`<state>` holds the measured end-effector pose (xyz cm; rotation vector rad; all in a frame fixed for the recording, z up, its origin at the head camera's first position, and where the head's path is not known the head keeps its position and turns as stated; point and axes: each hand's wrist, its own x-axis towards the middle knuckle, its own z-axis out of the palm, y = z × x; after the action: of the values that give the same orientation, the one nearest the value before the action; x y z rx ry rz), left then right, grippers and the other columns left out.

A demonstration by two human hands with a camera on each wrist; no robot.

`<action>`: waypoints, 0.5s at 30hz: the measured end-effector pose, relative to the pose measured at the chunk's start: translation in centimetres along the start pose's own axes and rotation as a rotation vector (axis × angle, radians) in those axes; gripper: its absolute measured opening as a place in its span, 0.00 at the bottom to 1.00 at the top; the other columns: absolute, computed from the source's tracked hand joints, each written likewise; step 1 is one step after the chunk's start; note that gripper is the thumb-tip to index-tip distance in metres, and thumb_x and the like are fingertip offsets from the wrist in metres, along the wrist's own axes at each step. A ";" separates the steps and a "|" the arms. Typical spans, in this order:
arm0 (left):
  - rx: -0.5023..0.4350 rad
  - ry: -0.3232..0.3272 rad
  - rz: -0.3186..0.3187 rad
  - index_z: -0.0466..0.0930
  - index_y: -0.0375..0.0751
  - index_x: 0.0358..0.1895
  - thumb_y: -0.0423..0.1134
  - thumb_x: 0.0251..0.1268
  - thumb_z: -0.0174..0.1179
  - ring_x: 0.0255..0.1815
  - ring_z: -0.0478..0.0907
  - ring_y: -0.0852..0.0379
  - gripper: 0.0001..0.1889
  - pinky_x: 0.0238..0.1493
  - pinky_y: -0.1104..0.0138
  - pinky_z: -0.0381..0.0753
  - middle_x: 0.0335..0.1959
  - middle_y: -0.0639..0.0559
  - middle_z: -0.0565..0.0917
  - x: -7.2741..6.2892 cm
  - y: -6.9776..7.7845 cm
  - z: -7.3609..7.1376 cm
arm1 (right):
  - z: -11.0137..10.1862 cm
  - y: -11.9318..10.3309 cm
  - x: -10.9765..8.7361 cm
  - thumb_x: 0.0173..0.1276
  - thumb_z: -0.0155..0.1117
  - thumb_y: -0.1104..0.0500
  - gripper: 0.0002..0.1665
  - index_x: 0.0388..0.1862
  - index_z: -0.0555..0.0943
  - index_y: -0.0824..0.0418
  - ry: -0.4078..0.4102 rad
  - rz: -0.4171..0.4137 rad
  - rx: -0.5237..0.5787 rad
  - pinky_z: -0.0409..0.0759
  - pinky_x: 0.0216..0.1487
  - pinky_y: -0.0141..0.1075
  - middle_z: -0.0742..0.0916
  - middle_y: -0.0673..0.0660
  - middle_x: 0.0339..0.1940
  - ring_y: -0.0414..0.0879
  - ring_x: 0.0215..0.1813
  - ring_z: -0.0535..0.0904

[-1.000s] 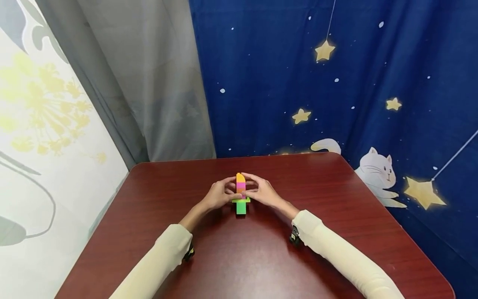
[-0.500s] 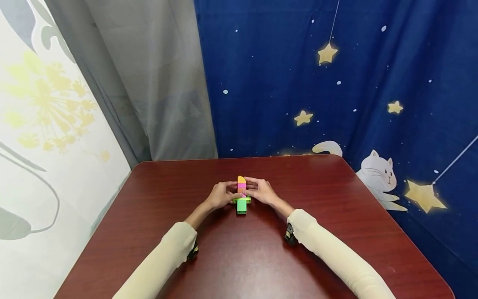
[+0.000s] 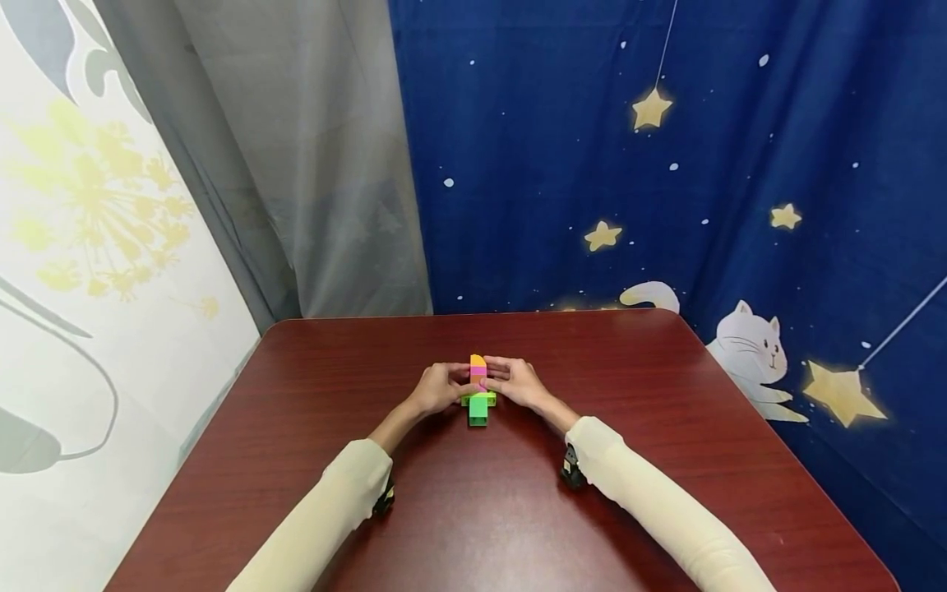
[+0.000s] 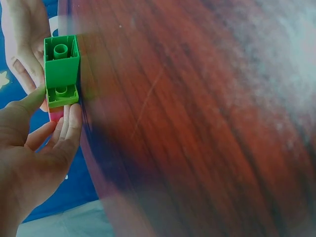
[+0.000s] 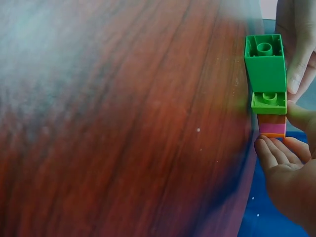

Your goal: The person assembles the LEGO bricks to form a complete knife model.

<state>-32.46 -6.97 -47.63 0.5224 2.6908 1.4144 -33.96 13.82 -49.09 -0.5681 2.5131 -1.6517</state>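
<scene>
Both hands hold a toy building-block model. Its near end is a green brick [image 3: 478, 407], with a flatter lime-green piece [image 3: 491, 399] crossing behind it. Beyond that come pink and orange bricks, up to a curved orange brick [image 3: 478, 360] at the far end. On the model's left side, my left hand [image 3: 435, 389] grips it between thumb and fingers. From the right, my right hand [image 3: 522, 384] pinches it the same way. Both wrist views show the hollow undersides of the green brick [image 4: 62, 71] and the lime-green piece [image 5: 269, 103]. Fingers partly hide the middle bricks.
A dark red wooden table [image 3: 473, 510] lies beneath the hands, with rounded far corners. Behind it hang a grey curtain [image 3: 340, 189] and a blue curtain [image 3: 533, 164] with stars and a cat. A white patterned surface [image 3: 111, 329] borders the left side.
The model has tipped slightly, so its orange end appears lower and the green brick's hollow underside shows more. Both hands keep their hold. The head view has shifted a little.
</scene>
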 end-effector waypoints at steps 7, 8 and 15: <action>0.004 -0.002 -0.024 0.80 0.29 0.64 0.40 0.66 0.74 0.29 0.87 0.57 0.28 0.30 0.68 0.85 0.52 0.39 0.88 -0.3 -0.1 0.0 | 0.2 0.0 -0.1 0.72 0.70 0.65 0.31 0.71 0.74 0.72 -0.017 -0.007 -0.021 0.84 0.57 0.41 0.82 0.69 0.65 0.59 0.64 0.82; 0.001 -0.004 -0.020 0.80 0.28 0.64 0.40 0.66 0.74 0.29 0.87 0.57 0.28 0.30 0.67 0.85 0.52 0.39 0.88 -0.3 -0.2 0.0 | 0.2 0.0 -0.1 0.72 0.70 0.65 0.31 0.71 0.74 0.72 -0.019 -0.006 -0.023 0.84 0.57 0.41 0.82 0.69 0.65 0.59 0.64 0.82; 0.020 0.007 0.008 0.78 0.27 0.65 0.41 0.66 0.74 0.35 0.88 0.54 0.30 0.35 0.64 0.87 0.55 0.36 0.87 -0.6 -0.7 -0.8 | -0.4 0.3 -0.2 0.71 0.73 0.60 0.33 0.71 0.75 0.72 0.004 -0.059 -0.094 0.81 0.61 0.45 0.82 0.68 0.66 0.59 0.64 0.82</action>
<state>-32.28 -8.13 -47.78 0.5303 2.7139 1.3959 -33.96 14.37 -49.15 -0.6543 2.6124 -1.5618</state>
